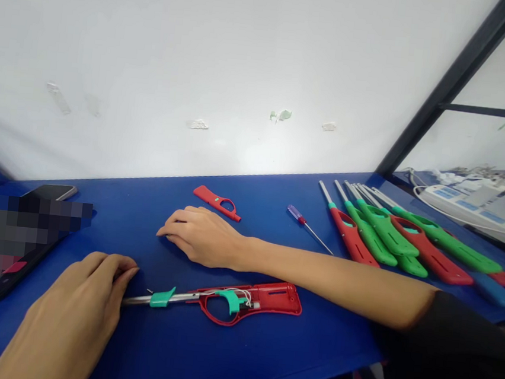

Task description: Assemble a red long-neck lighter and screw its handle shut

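Lighter (276,299) lies crosswise, tube (185,297) pointing left to left hand (76,303), right hand (203,235) beyond, both hands curled, grip unclear

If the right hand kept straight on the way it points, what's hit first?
Likely the dark phone-like device, partly pixelated, beyond bare tabletop. Height of the right hand is unclear; it might pass over.

Head-worn camera; looks forward and down, close over the table (174,349).

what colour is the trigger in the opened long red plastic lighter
The curved plastic trigger is mint green, best seen in the head view.
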`<state>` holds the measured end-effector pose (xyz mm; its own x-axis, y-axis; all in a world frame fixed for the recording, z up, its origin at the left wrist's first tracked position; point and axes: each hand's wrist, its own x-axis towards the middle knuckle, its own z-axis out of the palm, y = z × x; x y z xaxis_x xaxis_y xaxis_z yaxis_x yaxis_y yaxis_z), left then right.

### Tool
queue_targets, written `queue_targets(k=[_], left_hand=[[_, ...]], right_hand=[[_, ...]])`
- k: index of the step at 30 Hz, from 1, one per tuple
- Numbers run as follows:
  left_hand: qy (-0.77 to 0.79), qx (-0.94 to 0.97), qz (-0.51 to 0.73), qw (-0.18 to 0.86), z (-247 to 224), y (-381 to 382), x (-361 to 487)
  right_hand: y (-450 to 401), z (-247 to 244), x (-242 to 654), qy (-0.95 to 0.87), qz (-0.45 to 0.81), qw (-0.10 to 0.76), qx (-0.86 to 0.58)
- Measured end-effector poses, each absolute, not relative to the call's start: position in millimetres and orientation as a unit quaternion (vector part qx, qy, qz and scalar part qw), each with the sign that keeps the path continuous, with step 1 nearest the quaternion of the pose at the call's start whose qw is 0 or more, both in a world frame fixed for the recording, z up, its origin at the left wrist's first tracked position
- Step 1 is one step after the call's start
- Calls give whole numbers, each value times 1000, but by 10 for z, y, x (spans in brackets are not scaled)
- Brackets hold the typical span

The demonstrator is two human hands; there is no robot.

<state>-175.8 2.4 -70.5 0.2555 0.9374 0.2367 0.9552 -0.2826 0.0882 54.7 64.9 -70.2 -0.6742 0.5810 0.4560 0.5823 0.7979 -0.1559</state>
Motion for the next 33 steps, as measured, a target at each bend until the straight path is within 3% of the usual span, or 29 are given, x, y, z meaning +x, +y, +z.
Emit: queue_targets(k=[11,17,23,33], left_hand=[[-642,-753,-142,39,-673,4,-1769],[-583,-771,-246,73,-712,-30,-1794],[-492,-809,-306,104,-831,75,-1909],[-537,-788,-299,37,-747,-89,-1744]], right_hand=[[645,-687,542,-916,-16,241,-321],[630,-693,540,-910,-14,253,-330],[583,-650,560,-893,-9,289,-344],[262,-562,911,-856,78,392,-328]])
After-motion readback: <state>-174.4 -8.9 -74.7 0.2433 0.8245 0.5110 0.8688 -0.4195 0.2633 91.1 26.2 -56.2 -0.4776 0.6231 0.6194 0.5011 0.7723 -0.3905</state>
